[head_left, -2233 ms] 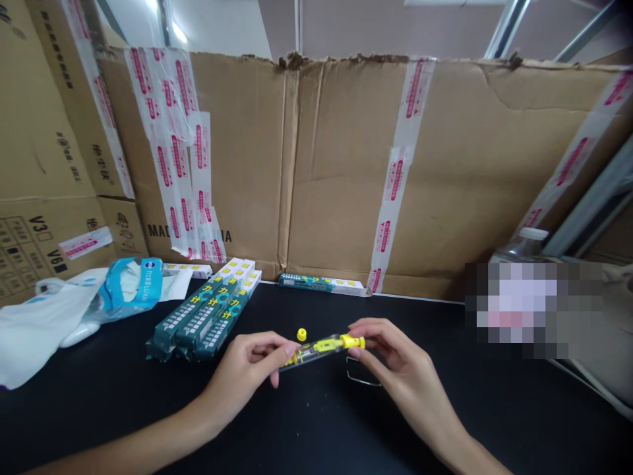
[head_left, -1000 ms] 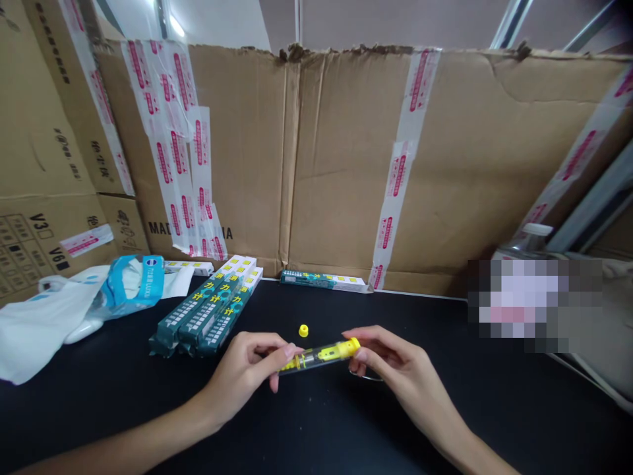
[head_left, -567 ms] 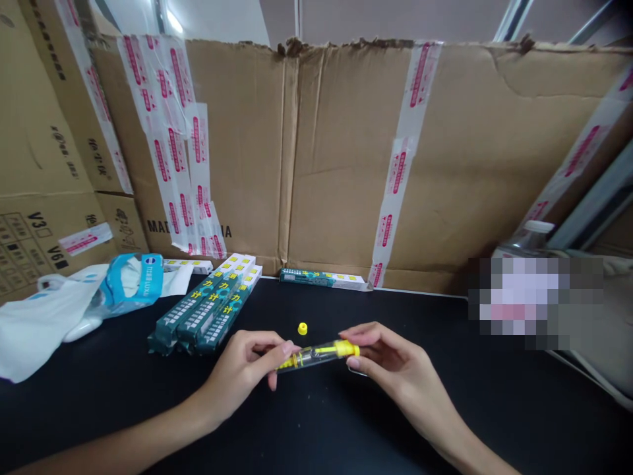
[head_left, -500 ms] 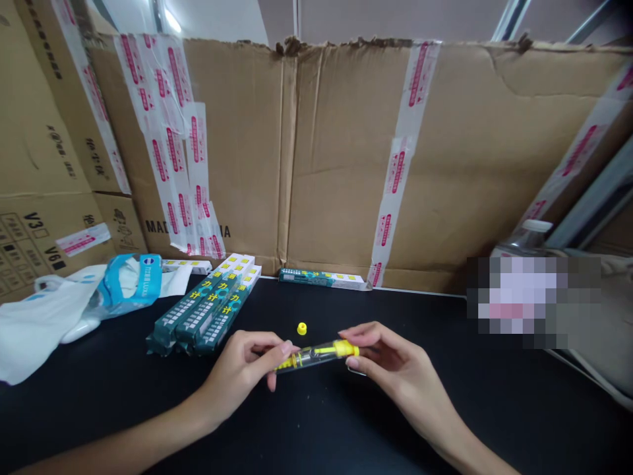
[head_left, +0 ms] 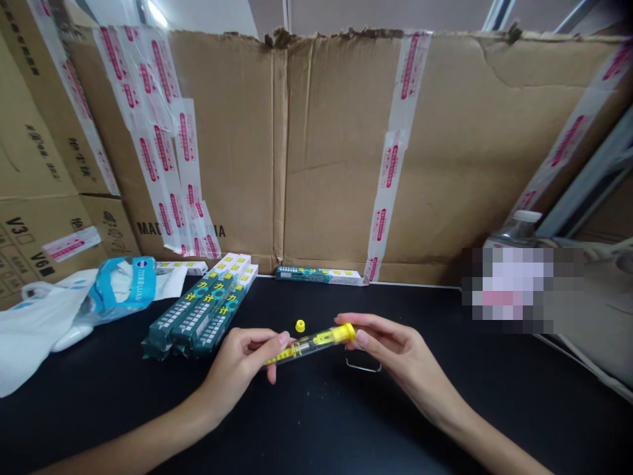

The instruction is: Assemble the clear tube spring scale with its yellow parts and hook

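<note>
A clear tubular spring scale [head_left: 309, 343] with yellow parts inside is held between my two hands above the black table, its right end tilted up. My left hand [head_left: 250, 356] is closed round the tube's left end, thumb on top. The fingers and thumb of my right hand [head_left: 386, 343] pinch the yellow end cap [head_left: 349, 331] at the right end. A bent metal wire [head_left: 363, 368] shows just under my right fingers; where it joins is hidden. Behind the tube, a small yellow cap [head_left: 300, 326] lies on the table, apart from both hands.
Three green-and-white boxes [head_left: 202, 307] lie side by side at left. Another such box [head_left: 319, 275] lies along the cardboard wall [head_left: 336, 165]. White and blue plastic packaging [head_left: 123, 290] sits far left. At right stands a capped bottle [head_left: 524, 227], partly blurred out.
The tube's right end has risen and tilts more. The yellow end cap now shows its rim by my right fingertips, and more of the wire is visible. The view has shifted slightly.
</note>
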Available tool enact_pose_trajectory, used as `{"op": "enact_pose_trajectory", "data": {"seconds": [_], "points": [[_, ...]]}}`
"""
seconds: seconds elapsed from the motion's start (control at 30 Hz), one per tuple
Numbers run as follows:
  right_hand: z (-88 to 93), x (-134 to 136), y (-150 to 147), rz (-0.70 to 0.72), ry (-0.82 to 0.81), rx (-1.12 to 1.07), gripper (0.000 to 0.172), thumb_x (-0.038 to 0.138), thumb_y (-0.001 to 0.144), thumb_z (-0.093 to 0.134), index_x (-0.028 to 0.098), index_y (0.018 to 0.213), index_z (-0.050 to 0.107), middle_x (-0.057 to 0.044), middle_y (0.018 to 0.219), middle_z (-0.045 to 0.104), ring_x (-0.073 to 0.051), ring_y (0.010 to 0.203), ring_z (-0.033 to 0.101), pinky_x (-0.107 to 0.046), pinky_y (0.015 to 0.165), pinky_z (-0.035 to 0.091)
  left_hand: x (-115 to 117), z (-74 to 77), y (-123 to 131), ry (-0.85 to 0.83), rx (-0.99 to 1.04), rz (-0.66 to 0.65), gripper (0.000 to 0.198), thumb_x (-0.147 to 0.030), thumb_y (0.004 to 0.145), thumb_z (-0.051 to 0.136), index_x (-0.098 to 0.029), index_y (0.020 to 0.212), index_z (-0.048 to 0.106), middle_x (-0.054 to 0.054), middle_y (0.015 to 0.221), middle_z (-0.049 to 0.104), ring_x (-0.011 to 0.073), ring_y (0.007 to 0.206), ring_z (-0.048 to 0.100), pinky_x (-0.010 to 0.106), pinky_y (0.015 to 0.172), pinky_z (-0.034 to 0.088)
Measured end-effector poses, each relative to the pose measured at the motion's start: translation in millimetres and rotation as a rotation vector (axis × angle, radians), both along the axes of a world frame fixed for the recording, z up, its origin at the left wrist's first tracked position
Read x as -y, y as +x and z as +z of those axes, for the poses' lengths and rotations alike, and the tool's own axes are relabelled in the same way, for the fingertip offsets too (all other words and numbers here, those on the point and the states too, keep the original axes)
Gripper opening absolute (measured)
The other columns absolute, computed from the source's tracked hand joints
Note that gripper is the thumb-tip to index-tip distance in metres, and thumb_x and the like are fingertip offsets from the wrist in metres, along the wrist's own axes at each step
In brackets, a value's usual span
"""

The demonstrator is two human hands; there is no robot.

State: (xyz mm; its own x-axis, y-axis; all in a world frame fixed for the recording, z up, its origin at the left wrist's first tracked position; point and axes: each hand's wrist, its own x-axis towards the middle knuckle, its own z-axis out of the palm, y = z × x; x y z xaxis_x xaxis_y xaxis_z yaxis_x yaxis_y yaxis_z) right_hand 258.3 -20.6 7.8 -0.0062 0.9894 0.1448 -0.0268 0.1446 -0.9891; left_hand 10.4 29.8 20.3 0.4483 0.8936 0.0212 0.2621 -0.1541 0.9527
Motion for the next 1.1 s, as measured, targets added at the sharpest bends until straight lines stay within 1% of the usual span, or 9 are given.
{"op": "enact_pose_trajectory", "data": {"seconds": [0.13,0.27,0.53,0.7,0.8,0.9,0.97,1.03,1.1], "points": [[0.1,-0.4,2.0,0.007,0.013,-0.007,0.025,0.037,0.082,0.078,0.027,0.104,0.078,-0.005,0.11,0.076,-0.018,0.097,0.069,-0.028,0.088,0.054,0.2,0.8,0.2,-0.021,-0.003,0.019,0.055,-0.063,0.08,0.058,-0.011,0.076,0.077,-0.001,0.046,0.05,0.0095,0.042,0.027,0.026,0.042,0.012],[1.5,-2.4,4.0,0.006,0.045,-0.011,0.025,0.036,0.081,0.08,0.028,0.105,0.077,-0.005,0.116,0.075,-0.021,0.106,0.068,-0.029,0.092,0.052,-0.1,0.9,0.3,-0.028,-0.002,0.026,0.055,-0.063,0.08,0.058,-0.011,0.076,0.077,-0.001,0.047,0.05,0.0097,0.042,0.027,0.026,0.042,0.012],[2.9,-3.7,4.4,0.024,0.041,-0.026,0.028,0.032,0.078,0.082,0.026,0.105,0.078,-0.007,0.116,0.076,-0.023,0.109,0.069,-0.035,0.099,0.052,-0.3,-1.2,-0.5,-0.021,0.001,0.023,0.053,-0.062,0.08,0.057,-0.012,0.079,0.076,-0.001,0.046,0.051,0.0098,0.042,0.029,0.025,0.042,0.013],[4.1,-3.2,3.9,-0.002,0.152,0.104,0.021,0.033,0.081,0.078,0.026,0.101,0.079,-0.007,0.113,0.075,-0.024,0.108,0.069,-0.037,0.096,0.055,0.5,-0.1,-0.2,-0.003,0.02,0.002,0.049,-0.059,0.082,0.058,-0.014,0.078,0.076,-0.002,0.046,0.051,0.0099,0.042,0.029,0.025,0.043,0.016],[4.0,-2.6,4.9,-0.059,0.261,0.254,0.015,0.032,0.085,0.074,0.028,0.098,0.079,-0.006,0.11,0.076,-0.025,0.104,0.07,-0.04,0.093,0.057,0.3,0.6,0.3,0.013,0.034,-0.007,0.045,-0.055,0.083,0.059,-0.015,0.075,0.076,-0.002,0.046,0.052,0.0102,0.042,0.031,0.025,0.044,0.019],[2.5,-0.6,5.8,-0.121,0.341,0.356,0.014,0.029,0.088,0.071,0.031,0.1,0.079,-0.005,0.11,0.076,-0.026,0.105,0.069,-0.043,0.095,0.056,-0.1,-0.1,0.1,0.017,0.038,-0.012,0.043,-0.053,0.084,0.059,-0.015,0.078,0.076,-0.002,0.046,0.053,0.0102,0.042,0.03,0.025,0.044,0.02],[1.7,1.2,5.4,-0.133,0.359,0.361,0.016,0.027,0.089,0.07,0.031,0.101,0.079,-0.004,0.111,0.076,-0.026,0.106,0.069,-0.044,0.098,0.055,-0.2,-0.7,-0.3,0.016,0.041,-0.013,0.042,-0.053,0.085,0.059,-0.015,0.078,0.076,-0.002,0.047,0.053,0.0099,0.041,0.03,0.025,0.043,0.02],[2.1,2.7,4.2,-0.11,0.356,0.327,0.016,0.026,0.088,0.072,0.03,0.101,0.078,-0.005,0.113,0.075,-0.026,0.107,0.068,-0.043,0.098,0.055,-0.1,-0.7,-0.6,0.016,0.04,-0.013,0.042,-0.052,0.085,0.059,-0.015,0.077,0.076,-0.002,0.047,0.054,0.0097,0.041,0.031,0.025,0.043,0.019],[3.9,3.5,2.4,-0.088,0.339,0.276,0.012,0.027,0.086,0.074,0.029,0.097,0.079,-0.006,0.112,0.074,-0.025,0.107,0.069,-0.04,0.097,0.056,0.2,-0.3,-0.4,0.02,0.035,-0.012,0.041,-0.051,0.084,0.06,-0.014,0.079,0.077,-0.002,0.046,0.054,0.0097,0.042,0.032,0.025,0.043,0.019]]}}
